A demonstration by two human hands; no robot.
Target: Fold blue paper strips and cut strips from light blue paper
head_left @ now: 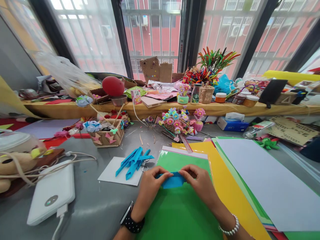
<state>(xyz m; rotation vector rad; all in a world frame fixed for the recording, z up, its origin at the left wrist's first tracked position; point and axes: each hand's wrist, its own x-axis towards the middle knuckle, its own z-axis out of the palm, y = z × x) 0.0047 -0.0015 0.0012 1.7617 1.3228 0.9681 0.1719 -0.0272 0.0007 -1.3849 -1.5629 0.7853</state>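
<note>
A small piece of blue paper [173, 182] is stretched between my two hands, its top edge pinched on both sides. My left hand [156, 177] grips the left end between thumb and finger, while my right hand [196, 175] has the right end the same way. Beneath them lies a green sheet [180, 210] in a clear sleeve. To the left, several folded blue paper strips [135, 162] rest in a pile on a white card [107, 172]. The fingertips hide part of the paper's upper edge.
At left sits a white power bank [53, 195] with a cable. A cardboard box [107, 138] of craft items and crocheted flowers [176, 120] stand toward the back. Yellow paper [232, 200] and a stack topped by a white sheet [270, 183] lie at right. A cluttered ledge [160, 108] runs behind.
</note>
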